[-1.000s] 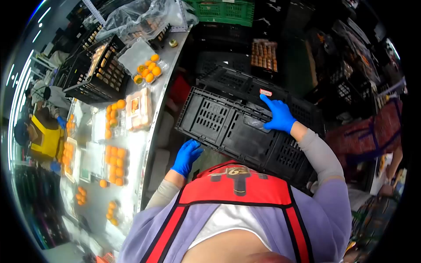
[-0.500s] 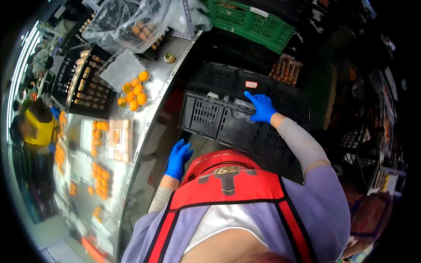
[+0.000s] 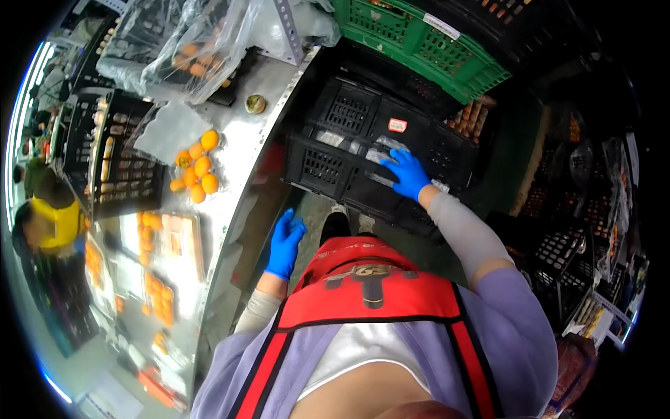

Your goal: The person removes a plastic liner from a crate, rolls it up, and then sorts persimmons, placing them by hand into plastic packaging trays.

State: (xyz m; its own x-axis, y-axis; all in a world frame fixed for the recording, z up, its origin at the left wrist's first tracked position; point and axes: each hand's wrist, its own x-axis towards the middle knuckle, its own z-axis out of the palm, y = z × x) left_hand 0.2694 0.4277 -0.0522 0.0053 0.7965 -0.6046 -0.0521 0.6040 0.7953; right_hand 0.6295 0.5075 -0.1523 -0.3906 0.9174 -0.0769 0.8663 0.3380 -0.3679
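Note:
My right hand (image 3: 407,173), in a blue glove, reaches over the near wall of a black crate (image 3: 363,185) in front of me. Its fingers are spread and rest at the crate's top opening, by clear plastic packs (image 3: 382,155) inside. On the crate's far side is a red and white label (image 3: 397,125). My left hand (image 3: 285,244), also gloved in blue, hangs between the metal table and my red apron, fingers apart and holding nothing.
At left a metal table (image 3: 269,119) bears orange fruits (image 3: 202,166), clear trays, a black crate (image 3: 129,157) and plastic bags (image 3: 188,49). A green crate (image 3: 426,45) stands beyond. A person in yellow (image 3: 56,222) is at far left. More crates (image 3: 558,244) stand at right.
The black crate's opening shows more widely, with more of the packs in view. My right hand stays at the crate, now lower against it. The view has turned, and the green crate shows more fully.

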